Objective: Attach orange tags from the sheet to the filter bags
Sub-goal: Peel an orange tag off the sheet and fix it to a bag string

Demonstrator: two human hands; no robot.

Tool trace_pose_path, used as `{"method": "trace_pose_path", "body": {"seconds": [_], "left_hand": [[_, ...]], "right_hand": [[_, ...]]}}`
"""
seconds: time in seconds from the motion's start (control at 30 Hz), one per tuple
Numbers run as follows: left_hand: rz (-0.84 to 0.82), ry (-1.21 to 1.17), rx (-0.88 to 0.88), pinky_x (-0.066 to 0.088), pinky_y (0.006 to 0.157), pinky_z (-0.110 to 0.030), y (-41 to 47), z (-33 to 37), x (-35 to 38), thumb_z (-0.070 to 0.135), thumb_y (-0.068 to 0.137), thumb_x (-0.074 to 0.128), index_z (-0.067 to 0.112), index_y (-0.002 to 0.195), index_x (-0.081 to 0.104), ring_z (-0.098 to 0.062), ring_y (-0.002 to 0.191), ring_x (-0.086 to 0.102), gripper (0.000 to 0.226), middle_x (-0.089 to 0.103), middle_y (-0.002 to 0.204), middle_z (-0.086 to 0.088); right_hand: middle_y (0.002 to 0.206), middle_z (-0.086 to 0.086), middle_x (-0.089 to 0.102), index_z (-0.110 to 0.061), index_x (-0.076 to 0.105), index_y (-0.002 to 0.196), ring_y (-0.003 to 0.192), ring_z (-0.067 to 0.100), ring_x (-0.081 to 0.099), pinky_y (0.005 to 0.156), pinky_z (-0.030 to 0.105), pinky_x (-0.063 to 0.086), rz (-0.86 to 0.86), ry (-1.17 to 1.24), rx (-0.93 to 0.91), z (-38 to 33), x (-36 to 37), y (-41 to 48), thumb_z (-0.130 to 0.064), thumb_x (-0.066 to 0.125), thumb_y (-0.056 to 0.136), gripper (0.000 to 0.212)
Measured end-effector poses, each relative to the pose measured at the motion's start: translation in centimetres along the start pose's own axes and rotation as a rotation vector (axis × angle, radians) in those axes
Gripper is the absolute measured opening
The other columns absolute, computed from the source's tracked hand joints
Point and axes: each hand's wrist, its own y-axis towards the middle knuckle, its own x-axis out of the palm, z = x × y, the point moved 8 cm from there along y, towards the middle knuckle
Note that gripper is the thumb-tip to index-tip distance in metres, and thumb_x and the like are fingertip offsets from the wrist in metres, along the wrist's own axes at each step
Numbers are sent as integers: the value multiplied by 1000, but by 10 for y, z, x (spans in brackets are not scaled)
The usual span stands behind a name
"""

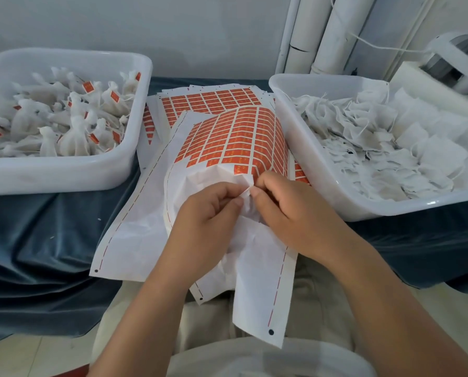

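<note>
Pale wall [146, 23]; white pipes [322, 36]; blue-draped table [37, 227]; tiled floor [37, 357]

Two tubs [64, 172], two hands [208, 213], perhaps four tag sheets [235, 137], countless filter bags [75, 137].

orange tags [235, 137] bear small print, too blurred to read

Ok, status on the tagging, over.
Left hand, right hand pinching white material at near edge of orange tag sheet. Tagged bags left bin, untagged bags right bin. Nothing blocking.
</note>
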Motion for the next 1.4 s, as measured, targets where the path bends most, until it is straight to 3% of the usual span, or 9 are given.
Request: {"method": "trace_pose_path", "body": {"seconds": [0.2,0.33,0.5,0.7,0.87,1.03,1.1,1.23,1.4], "left_hand": [[3,-49,-31,58,87,-31,0,-3,1,14,106,55,36,101,77,-4,96,72,31,77,98,17],[32,-33,-41,55,89,-26,1,-6,1,16,106,55,35,104,76,0,99,69,28,75,100,21],[97,55,48,51,63,-10,-1,4,1,34,102,63,34,94,76,-5,75,68,15,74,80,14],[154,-109,-61,57,73,-15,-1,-4,-3,33,106,57,29,96,78,-6,91,72,24,77,93,15],[151,-157,-92,61,82,-31,0,-7,-4,31,108,54,24,95,78,-16,92,73,29,77,94,6],[164,-46,-7,55,74,-13,0,0,-4,30,107,56,36,90,76,-4,88,70,26,75,87,17],[162,-14,31,58,72,-18,-1,2,-4,32,106,57,34,91,77,-7,84,70,25,75,84,16],[173,49,111,52,64,-23,-3,9,-5,31,105,59,32,85,75,-14,75,64,26,71,77,8],[165,100,147,47,61,-26,-5,11,1,28,106,58,28,85,74,-20,77,60,26,68,75,3]], "right_hand": [[73,-14,55,-33,43,91,70,7,58,54,16,38,-1,-101,-50,-2,-2,-1,-45,36,106,20],[69,-15,52,-29,45,93,62,6,56,54,15,33,-20,-126,-75,-1,-2,-1,-43,33,105,22],[71,-10,56,-29,44,92,61,10,55,52,22,42,14,-162,-119,-6,-1,-1,-38,38,105,18],[72,-9,61,-31,53,100,64,7,61,59,20,51,14,205,21,6,1,0,-38,58,104,9],[66,-10,52,-35,66,108,58,4,52,57,13,44,139,184,1,5,-13,-1,-41,69,98,13],[61,-27,52,-25,77,99,61,-4,56,58,7,39,225,-41,-121,-13,-22,-5,-40,71,98,17],[61,-19,52,-26,71,85,56,4,55,55,12,37,201,-137,-155,-18,-18,-7,-37,66,102,21],[51,-16,34,-38,34,63,46,7,41,52,13,26,203,-180,-162,-19,-20,-6,-30,61,102,48],[52,-9,39,-23,41,63,46,10,39,48,25,32,200,-201,-224,-17,-20,-8,-26,59,101,42]]}}
